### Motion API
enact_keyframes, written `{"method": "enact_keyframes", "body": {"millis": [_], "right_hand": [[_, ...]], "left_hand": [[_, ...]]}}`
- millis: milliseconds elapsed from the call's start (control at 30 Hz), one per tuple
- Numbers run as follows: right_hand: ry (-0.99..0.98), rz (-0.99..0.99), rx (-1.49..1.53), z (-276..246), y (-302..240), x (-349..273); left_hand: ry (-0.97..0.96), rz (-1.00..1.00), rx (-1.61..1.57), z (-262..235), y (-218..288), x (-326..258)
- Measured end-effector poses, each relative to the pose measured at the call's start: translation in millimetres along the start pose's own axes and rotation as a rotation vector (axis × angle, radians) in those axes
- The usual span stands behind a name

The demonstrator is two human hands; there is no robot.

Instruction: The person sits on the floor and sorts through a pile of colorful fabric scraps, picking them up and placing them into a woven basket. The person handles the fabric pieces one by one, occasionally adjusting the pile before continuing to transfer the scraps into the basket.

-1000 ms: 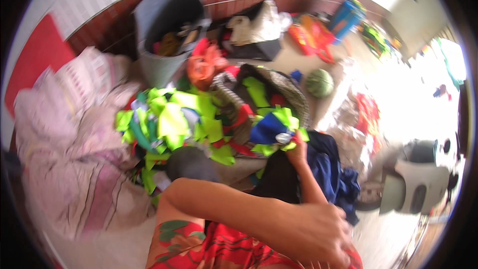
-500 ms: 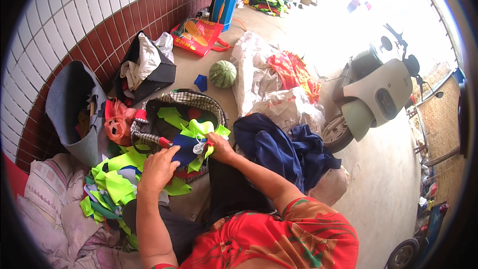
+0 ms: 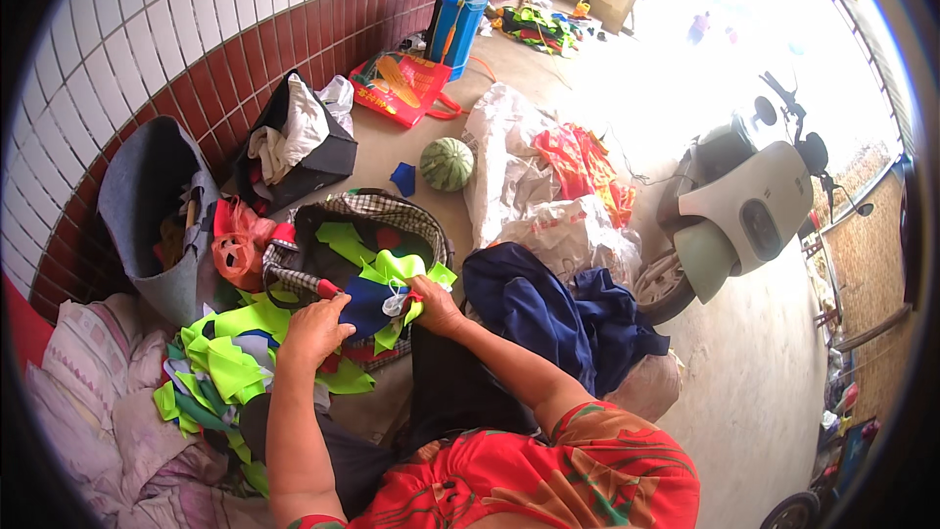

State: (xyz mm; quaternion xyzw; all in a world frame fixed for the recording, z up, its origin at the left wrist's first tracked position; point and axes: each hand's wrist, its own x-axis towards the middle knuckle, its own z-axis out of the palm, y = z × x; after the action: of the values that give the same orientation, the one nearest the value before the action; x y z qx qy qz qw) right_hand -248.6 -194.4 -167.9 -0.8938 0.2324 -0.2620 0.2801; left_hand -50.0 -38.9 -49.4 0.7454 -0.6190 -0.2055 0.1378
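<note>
My left hand [image 3: 316, 331] pinches the left edge of a dark blue cloth piece [image 3: 365, 308] between thumb and fingers. At its right side, my right hand [image 3: 439, 308] is closed on bright yellow-green cloth strips [image 3: 401, 268] gathered against the blue piece. A small tangle of white thread [image 3: 395, 303] hangs between the hands, with a bit of red beside my right fingers. Beneath lies an open checked bag [image 3: 423, 212] with more green and red scraps inside. Below my left hand spreads a heap of yellow-green and grey cloth scraps [image 3: 230, 364].
Dark blue cloth [image 3: 534, 299] lies to the right, by white plastic sheeting [image 3: 509, 176]. A watermelon [image 3: 446, 164], red bag [image 3: 403, 88] and blue sprayer tank [image 3: 456, 24] stand beyond. A grey felt container [image 3: 147, 225] is left; a scooter [image 3: 744, 206] stands right.
The whole view has shifted slightly, moving the surroundings a little down and right. Both hands keep their hold on the cloth, and the blue piece slants a little differently.
</note>
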Motion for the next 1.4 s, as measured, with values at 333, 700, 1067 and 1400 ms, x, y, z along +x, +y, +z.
{"method": "enact_keyframes", "body": {"millis": [333, 700, 1067, 1400], "right_hand": [[0.002, -0.016, 0.025, 1.5, -0.7, 0.3], [-0.009, 0.009, 0.0, 5.5, 2.9, -1.1], [-0.01, -0.006, -0.029, 5.1, 0.3, -0.3], [-0.022, -0.017, -0.023, 5.0, 1.4, 0.3]], "left_hand": [[-0.009, -0.034, 0.012, -5.5, 4.1, 3.1], [-0.016, -0.045, 0.004, -4.6, 3.1, 4.4], [-0.018, -0.06, -0.006, -7.2, 3.3, 4.1], [-0.025, -0.077, -0.018, -8.6, 4.7, 5.1]]}}
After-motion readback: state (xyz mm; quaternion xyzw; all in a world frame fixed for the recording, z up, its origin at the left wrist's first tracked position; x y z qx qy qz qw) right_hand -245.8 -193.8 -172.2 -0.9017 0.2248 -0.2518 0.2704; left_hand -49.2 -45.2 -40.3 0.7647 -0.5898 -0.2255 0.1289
